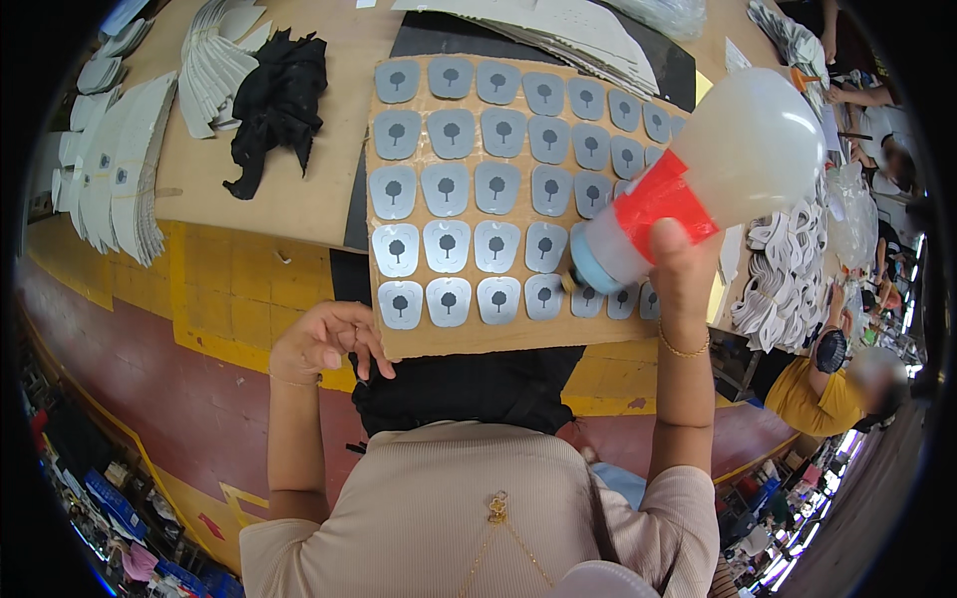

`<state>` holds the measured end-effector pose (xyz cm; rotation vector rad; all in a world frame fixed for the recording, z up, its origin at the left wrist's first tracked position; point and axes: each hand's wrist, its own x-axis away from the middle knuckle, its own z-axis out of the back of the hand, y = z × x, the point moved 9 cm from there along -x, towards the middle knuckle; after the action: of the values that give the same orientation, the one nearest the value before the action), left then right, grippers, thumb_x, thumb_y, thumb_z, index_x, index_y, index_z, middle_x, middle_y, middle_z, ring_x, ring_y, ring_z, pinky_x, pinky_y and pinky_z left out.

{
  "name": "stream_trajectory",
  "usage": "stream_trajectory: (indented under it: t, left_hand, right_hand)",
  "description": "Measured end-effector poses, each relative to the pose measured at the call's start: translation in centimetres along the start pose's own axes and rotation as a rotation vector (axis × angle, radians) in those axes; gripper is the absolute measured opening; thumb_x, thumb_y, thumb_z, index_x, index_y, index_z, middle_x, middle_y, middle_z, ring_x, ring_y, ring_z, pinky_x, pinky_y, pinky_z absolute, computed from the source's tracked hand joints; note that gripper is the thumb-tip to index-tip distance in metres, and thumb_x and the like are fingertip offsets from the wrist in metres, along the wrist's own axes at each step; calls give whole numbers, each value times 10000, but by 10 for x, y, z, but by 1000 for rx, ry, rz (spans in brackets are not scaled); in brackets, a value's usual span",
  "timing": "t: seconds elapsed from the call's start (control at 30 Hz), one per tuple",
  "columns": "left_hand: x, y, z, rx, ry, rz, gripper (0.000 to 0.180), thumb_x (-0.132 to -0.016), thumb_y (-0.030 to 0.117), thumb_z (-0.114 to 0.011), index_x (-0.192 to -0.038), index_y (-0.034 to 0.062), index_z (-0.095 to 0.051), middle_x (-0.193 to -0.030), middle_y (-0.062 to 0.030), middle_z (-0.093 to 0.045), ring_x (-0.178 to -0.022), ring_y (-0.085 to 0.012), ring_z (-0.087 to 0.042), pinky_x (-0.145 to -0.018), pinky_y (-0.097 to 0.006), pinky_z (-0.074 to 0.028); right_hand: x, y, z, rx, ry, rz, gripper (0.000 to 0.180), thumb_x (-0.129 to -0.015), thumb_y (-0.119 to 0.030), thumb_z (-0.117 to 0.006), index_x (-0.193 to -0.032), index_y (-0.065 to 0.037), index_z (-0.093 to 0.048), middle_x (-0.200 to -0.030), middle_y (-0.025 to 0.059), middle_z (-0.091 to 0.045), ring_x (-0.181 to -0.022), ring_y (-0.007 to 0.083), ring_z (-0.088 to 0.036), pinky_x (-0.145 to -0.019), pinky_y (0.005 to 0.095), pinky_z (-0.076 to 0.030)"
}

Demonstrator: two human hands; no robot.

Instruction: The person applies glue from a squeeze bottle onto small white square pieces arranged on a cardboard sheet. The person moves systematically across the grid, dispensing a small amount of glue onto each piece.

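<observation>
A cardboard sheet reaches over the table's near edge, carrying rows of silvery grey rounded patches, each with a dark tree print. My right hand is wrapped round a large translucent squeeze bottle with red tape about it. The bottle is tilted, its pale blue collar and dark tip pointing down to the left, over the nearest row of patches. Whether the tip touches a patch I cannot tell. My left hand is beside the sheet's near left corner, fingers loosely bent and apart, with nothing visible in it.
On the table's left lie a black crumpled cloth and fanned stacks of off-white pieces. More pale sheets lie beyond the cardboard. Bundles of white strips are at the right, where a person in a yellow top sits nearby.
</observation>
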<state>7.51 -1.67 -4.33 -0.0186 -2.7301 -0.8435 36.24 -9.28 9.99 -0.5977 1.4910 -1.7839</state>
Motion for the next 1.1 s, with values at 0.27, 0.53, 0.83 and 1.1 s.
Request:
stream_trajectory:
  t: [0.27,0.53,0.83,1.1]
  left_hand:
    - [-1,1,-1,-6,-10,0,675,-599,338,-745,-1071,-83,-510,-920,-212,-621,-783,-307,-647,-542,-262,-512]
    - [-3,1,-2,-3,-3,14,701,-597,342,-747,-1090,-92,-502,-903,-221,-623,-779,-303,-648,-536,-260,-511]
    - [-2,1,-1,6,-9,-9,679,-606,336,-746,-1098,-67,-507,-887,-220,-623,-772,-314,-648,-535,-259,-510]
    - [-2,0,1,20,-24,-5,645,-611,310,-741,-1083,-64,-511,-894,-190,-623,-785,-321,-646,-541,-263,-510]
  right_hand:
    - [-20,5,38,-241,236,60,540,-809,-351,-583,-1173,4,-401,-1011,136,-543,-825,210,-587,-747,321,-497]
    - [-29,-31,17,113,133,217,425,-704,-219,-743,-999,24,-557,-915,91,-604,-813,156,-587,-719,266,-481]
    - [-38,-29,1,163,79,244,428,-689,-251,-753,-966,23,-578,-846,77,-618,-761,142,-589,-680,252,-480]
    - [-41,-20,6,90,115,144,414,-707,-265,-736,-952,27,-573,-841,73,-615,-748,137,-584,-672,253,-474]
